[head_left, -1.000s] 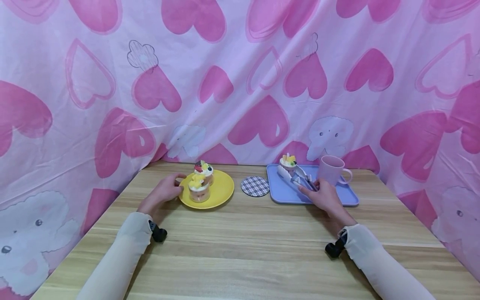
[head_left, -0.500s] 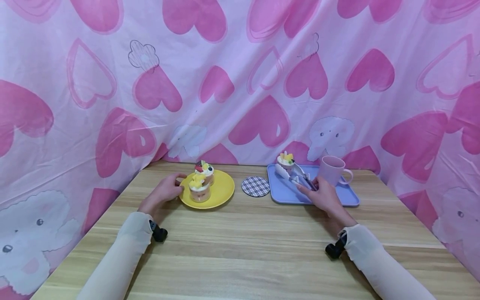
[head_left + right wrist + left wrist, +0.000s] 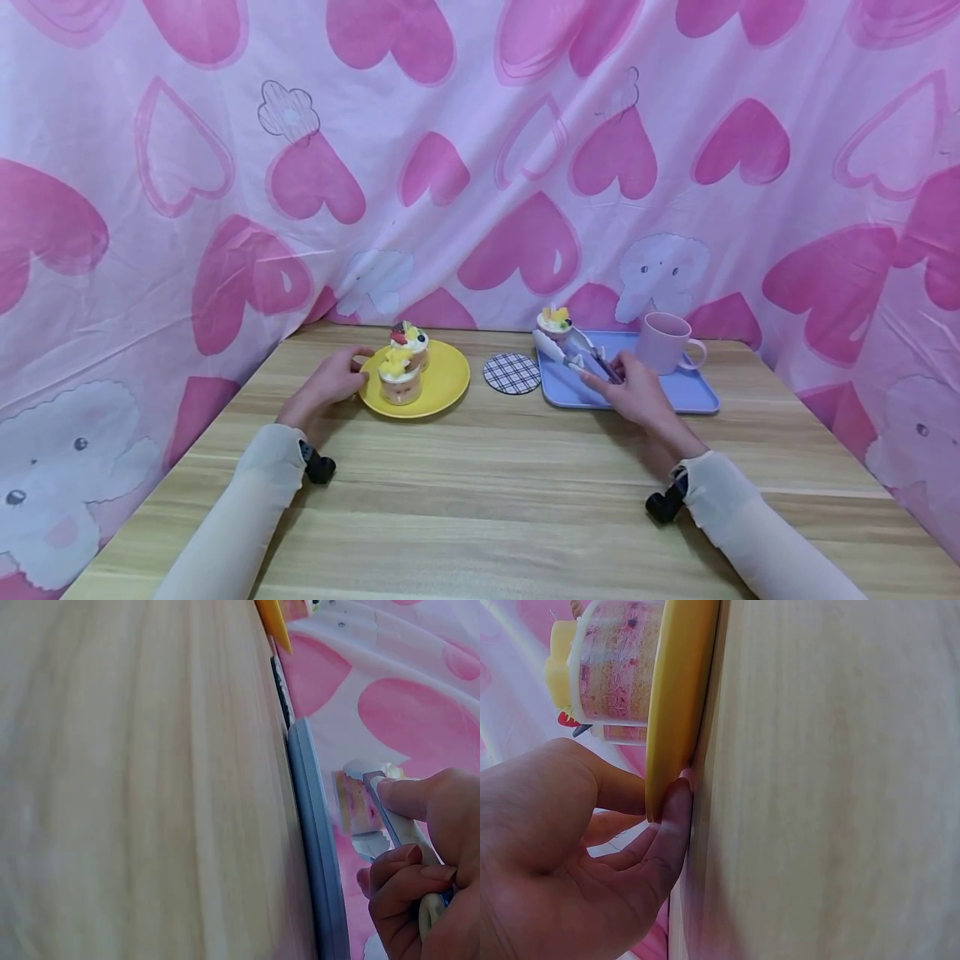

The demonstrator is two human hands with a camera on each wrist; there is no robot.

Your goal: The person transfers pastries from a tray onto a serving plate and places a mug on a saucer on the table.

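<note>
My right hand [image 3: 640, 390] grips a pair of tongs [image 3: 604, 365] whose white-tipped ends close round a dessert cup [image 3: 553, 325] topped with cream and fruit. In the right wrist view, the cup [image 3: 357, 801] appears raised above the tray's rim [image 3: 321, 847], with my thumb along the tongs [image 3: 401, 825]. On the left, my left hand [image 3: 330, 382] pinches the rim of a yellow plate [image 3: 446, 379], thumb above and fingers beneath it in the left wrist view. Two more fruit-topped dessert cups stand on this plate, the front one [image 3: 401, 390] partly covering the rear one [image 3: 420, 354].
A blue tray [image 3: 693, 398] lies under the tongs, with a pink mug [image 3: 660, 348] standing on its right side. Between plate and tray sits a round checked coaster [image 3: 512, 373]. A pink heart-patterned cloth [image 3: 517, 242] hangs behind the wooden table [image 3: 480, 500].
My right hand has moved left with the tongs and the dessert cup, which now overlaps the tray's left edge in the head view. The left hand and the plate stay put.
</note>
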